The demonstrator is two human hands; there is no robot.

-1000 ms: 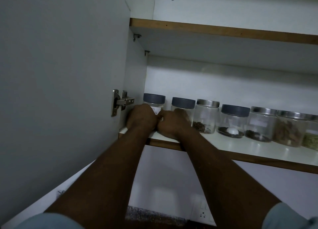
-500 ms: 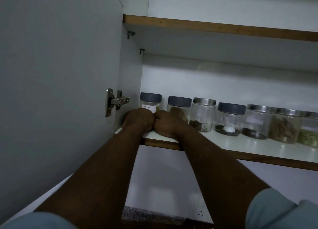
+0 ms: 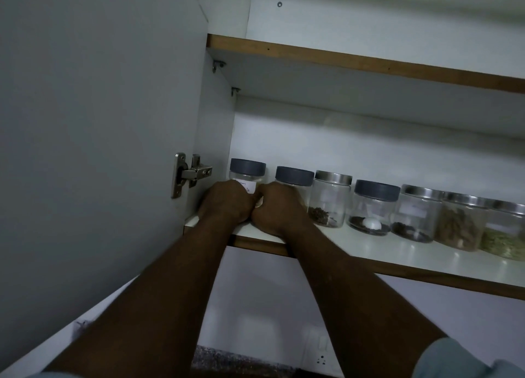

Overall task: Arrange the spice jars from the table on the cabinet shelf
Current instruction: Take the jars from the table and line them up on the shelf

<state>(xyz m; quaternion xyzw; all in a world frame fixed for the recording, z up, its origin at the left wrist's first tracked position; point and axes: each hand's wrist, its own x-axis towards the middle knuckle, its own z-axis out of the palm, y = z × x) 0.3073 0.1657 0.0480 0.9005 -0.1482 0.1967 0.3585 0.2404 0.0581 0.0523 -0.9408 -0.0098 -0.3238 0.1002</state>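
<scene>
My left hand (image 3: 225, 204) and right hand (image 3: 277, 207) curl around the two jars (image 3: 247, 176) at nine o'clock; contact is hidden. They look light, slick, breakable: I'd hold the sides.

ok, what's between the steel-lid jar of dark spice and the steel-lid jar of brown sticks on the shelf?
Head view: two clear jars, a grey-lidded jar holding a white lump, then a steel-lidded jar with dark bits at the bottom.

shelf (image 3: 412, 252): white top, brown wood front edge
cabinet door (image 3: 99, 122): plain pale grey
hinge (image 3: 189, 174): silver metal
jar at 9 o'clock end of row (image 3: 246, 173): clear, grey lid, white label
third jar (image 3: 331, 198): clear, silver lid, dark brown spice
sleeve (image 3: 454, 360): light blue
</scene>
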